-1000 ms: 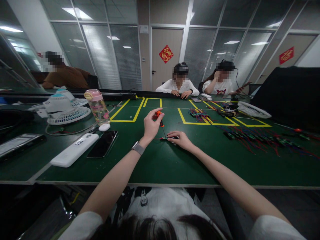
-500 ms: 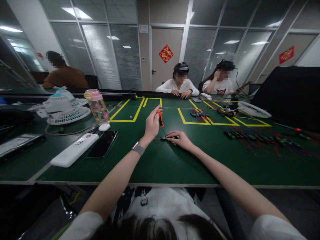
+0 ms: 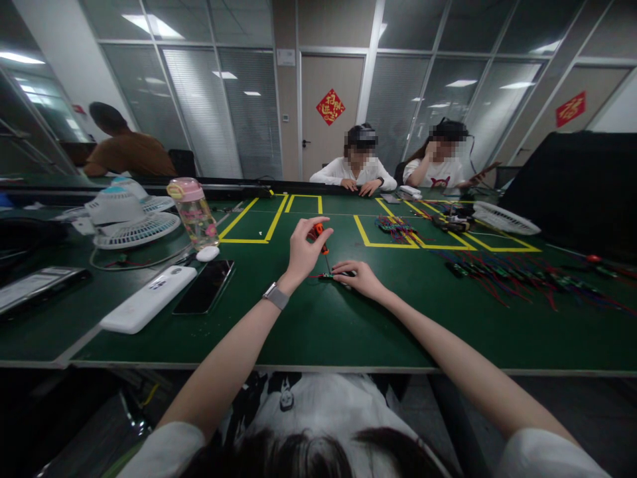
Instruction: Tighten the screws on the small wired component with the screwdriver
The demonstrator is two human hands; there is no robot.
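Observation:
My left hand [image 3: 304,249], with a watch on its wrist, has its fingers curled round the orange and black handle of a screwdriver [image 3: 325,249]. The thin shaft points down and its tip meets a small green circuit board [image 3: 326,275] on the table. A red wire runs out from the board's left side. My right hand [image 3: 361,279] rests low on the table, its fingertips closed on the board's right end. Those fingers hide part of the board.
Left of my arm lie a black phone [image 3: 205,287], a white power bank [image 3: 149,299], a bottle [image 3: 193,209] and a white fan [image 3: 132,219]. Several wired boards [image 3: 527,275] spread to the right, with another wired bundle [image 3: 395,228] farther back. Two people sit across the green table [image 3: 279,332].
My left hand's fingers have shifted round the screwdriver handle, now bent forward over its top, and the handle stands more upright. My right hand and the board stay in place.

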